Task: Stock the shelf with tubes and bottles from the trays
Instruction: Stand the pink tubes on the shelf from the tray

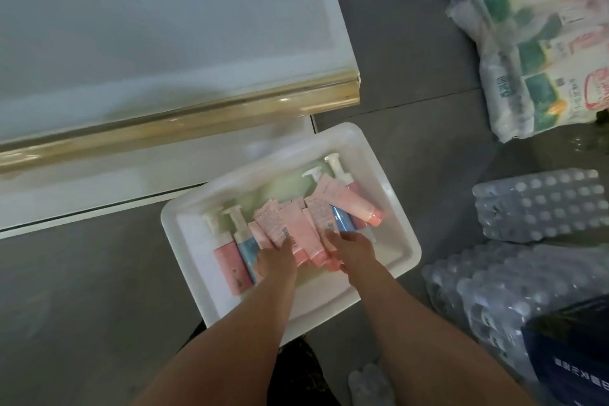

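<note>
Centre frame: tray (pixel 379 155) on floor, holding pink tubes (pixel 296 231) and pump bottles (pixel 230 260).
Left hand (pixel 275 262) and right hand (pixel 354 252) both reach among tubes; grip hidden, cannot tell. Shelf (pixel 164 43) upper left.

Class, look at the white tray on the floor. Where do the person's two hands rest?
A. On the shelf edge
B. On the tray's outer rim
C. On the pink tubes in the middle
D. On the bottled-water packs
C: the left hand and right hand both lie on the pink tubes inside the white tray.
</note>
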